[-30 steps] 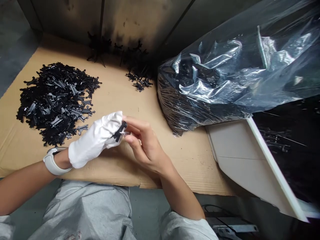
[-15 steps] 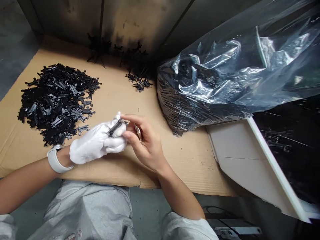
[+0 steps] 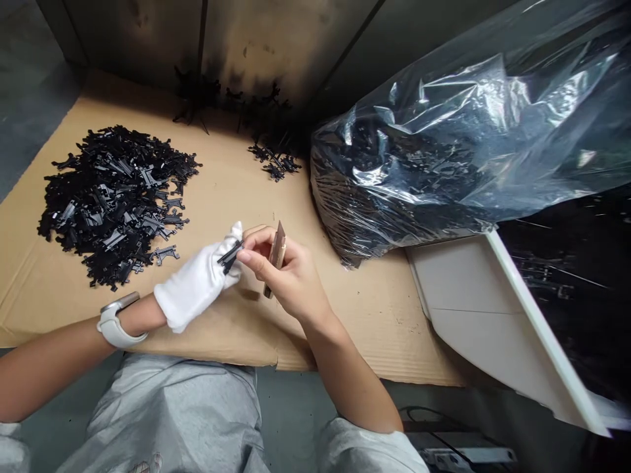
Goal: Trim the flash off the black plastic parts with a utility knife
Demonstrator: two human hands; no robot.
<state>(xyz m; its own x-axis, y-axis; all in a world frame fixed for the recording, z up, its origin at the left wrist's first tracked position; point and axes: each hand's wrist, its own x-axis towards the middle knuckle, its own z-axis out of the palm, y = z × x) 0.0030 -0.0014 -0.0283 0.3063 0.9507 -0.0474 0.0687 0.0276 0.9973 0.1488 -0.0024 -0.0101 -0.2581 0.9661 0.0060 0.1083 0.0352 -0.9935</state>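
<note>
My left hand (image 3: pixel 197 282), in a white glove, is closed around a small black plastic part (image 3: pixel 229 256). Bare and curled, my right hand (image 3: pixel 298 279) holds a slim knife (image 3: pixel 275 257) between its fingers, the pointed end up. The thumb and fingertips of this hand meet the end of the black part, close against the glove. Some of the gloved fingers are hidden behind the part and the other hand.
A heap of black plastic parts (image 3: pixel 113 197) lies on the cardboard (image 3: pixel 221 164) to the left. Several branched black pieces (image 3: pixel 276 161) lie at the back. A large clear bag (image 3: pixel 394 171) of black pieces fills the right, beside a pale box flap (image 3: pixel 473 282).
My right hand has turned, so the knife now shows nearly whole and stands more upright. The gloved hand has tilted, its wrist shifting slightly right, with the black part still in it.
</note>
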